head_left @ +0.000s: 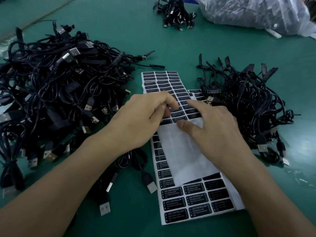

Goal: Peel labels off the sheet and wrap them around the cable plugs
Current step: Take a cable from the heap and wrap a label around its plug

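Left hand: the left hand [147, 117] is curled, thumb and forefinger pinched together on a black rectangular paper label [171, 110].
Right hand: the right hand [213, 130] lies flat and spread, grasping nothing, its straight fingers pressing down the white backing sheet of black labels [179, 147].
Head view, label: it sits in the nearest unpeeled row, just beyond the left fingertips and just left of the right forefinger. Blur hides whether its edge is lifted yet.
Sheet axis: its long axis runs away from the person between the two hands, the far end leaning a little left. Each label's long side lies across the sheet.
Peeled part: the bare white stretch lies under the right palm and wrist; full rows lie beyond both hands.
Second label sheet [196, 197]: it lies under the first and shows near the right forearm.
Nearer hand: the left, already on the label, so the peel likely pulls toward the left while the right holds the sheet.
Unlabelled pile: a heap of black USB cables [51, 86] lies left of the left hand, close by.
Loose plug: a black cable with a silver USB plug [151, 185] lies between the forearms, nearer the left.
Labelled pile: black cables with label flags [248, 103] lie right of the right hand.
Surface: a green table mat [171, 48].
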